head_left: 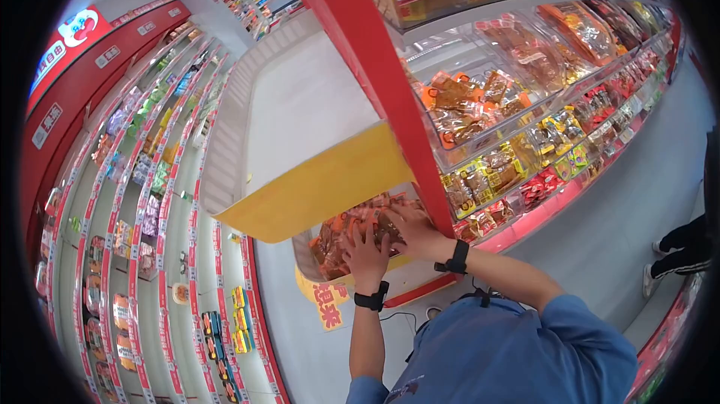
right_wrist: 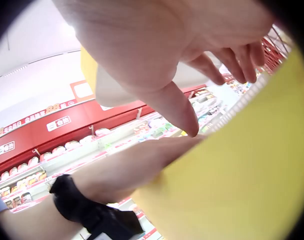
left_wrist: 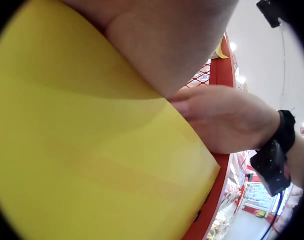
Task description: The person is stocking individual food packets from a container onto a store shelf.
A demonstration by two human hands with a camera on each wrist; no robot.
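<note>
2 hands reach down onto the wrapped snack packets (head_left: 334, 243) on the near side of the yellow panel (head_left: 315, 183). The packets lie heaped in a bin (head_left: 302, 260) just below that panel. The left hand (head_left: 366, 255) points away from the body, its forearm nearly straight and its fingers spread on the heap. The right hand (head_left: 412, 230) comes in at a slant from the right, resting on the packets with its fingers spread and its thumb apart; whether either hand pinches a packet, I cannot tell.

The panel's lower edge runs just beyond the fingers. At the panel's right end stands a red post (head_left: 375, 67), close beside the right hand. Left of the bin, below the panel, is open floor (head_left: 289, 314). Beyond the panel extends a wide white tray (head_left: 307, 97) with raised, slotted sides.
</note>
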